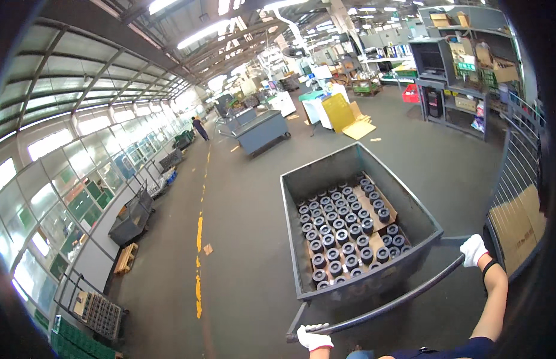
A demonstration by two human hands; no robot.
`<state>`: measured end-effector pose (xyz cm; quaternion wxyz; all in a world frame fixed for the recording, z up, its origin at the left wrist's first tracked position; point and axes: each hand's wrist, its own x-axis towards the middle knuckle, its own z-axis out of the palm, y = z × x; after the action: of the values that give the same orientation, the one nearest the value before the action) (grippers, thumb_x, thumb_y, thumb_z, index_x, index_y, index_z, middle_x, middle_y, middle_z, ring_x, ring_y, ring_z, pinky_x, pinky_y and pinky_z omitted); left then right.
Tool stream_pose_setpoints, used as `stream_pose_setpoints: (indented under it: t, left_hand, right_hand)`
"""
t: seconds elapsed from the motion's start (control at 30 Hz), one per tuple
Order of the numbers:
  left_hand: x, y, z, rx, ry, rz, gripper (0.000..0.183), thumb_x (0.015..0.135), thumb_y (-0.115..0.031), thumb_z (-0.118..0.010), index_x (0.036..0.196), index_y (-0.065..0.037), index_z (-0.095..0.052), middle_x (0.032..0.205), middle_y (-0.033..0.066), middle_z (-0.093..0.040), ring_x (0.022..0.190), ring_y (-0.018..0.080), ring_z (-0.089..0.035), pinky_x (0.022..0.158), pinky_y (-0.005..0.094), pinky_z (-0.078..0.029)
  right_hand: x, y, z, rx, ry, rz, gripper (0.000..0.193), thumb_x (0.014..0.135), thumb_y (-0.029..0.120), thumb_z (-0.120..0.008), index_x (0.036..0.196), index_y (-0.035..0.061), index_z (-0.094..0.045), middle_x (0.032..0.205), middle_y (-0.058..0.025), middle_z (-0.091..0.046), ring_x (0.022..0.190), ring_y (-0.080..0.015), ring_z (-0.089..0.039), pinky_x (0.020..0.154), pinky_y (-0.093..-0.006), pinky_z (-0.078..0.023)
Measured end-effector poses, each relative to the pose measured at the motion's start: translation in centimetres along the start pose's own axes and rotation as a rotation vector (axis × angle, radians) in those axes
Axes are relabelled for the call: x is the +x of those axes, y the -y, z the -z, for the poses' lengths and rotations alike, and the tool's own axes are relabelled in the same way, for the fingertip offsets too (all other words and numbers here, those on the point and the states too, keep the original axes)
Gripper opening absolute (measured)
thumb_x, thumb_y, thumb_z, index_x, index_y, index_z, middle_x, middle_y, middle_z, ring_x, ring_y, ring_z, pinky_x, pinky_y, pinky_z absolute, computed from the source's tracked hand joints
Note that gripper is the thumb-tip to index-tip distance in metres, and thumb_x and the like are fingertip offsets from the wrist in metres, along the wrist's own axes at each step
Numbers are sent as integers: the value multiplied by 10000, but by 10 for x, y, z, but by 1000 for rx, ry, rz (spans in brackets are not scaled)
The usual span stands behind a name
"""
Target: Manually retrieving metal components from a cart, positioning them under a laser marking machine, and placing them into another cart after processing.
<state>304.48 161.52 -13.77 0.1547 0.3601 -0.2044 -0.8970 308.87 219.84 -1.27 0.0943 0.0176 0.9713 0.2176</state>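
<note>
A grey metal cart with high walls stands in front of me. Inside it, rows of dark ring-shaped metal parts stand on sheets of brown cardboard. A long curved handle bar runs across the cart's near side. Both my hands wear white gloves. At the bar's left end, my left hand is closed on it, its fingers lying over the top. My right hand grips the opposite end, the arm stretched out and a black band around the wrist.
A wire-sided cage trolley stands close on the right, with grey shelving beyond. Ahead are a grey bin cart and yellow boards. Carts, a pallet and a rack line the left wall. A person is far off.
</note>
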Motion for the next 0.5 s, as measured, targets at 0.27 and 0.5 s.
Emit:
stream_pose_setpoints:
  t: [0.27, 0.5]
  left_hand:
    - [14, -9, 7, 37, -50, 116, 357, 896, -363, -472, 623, -133, -461, 568, 56, -471, 508, 267, -483, 632, 568, -516]
    - [162, 10, -137, 106, 85, 29, 333, 875, -363, -482, 607, -168, -441, 524, 16, -452, 477, 241, -458, 628, 535, -494]
  right_hand:
    - [27, 12, -17, 42, 32, 44, 155, 627, 314, -658, 714, 222, -747, 760, -63, -729, 776, -268, -718, 699, -394, -497]
    - [194, 24, 38, 72, 101, -12, 216, 659, 331, -653, 796, 208, -765, 827, -70, -746, 828, -258, -722, 759, -387, -502]
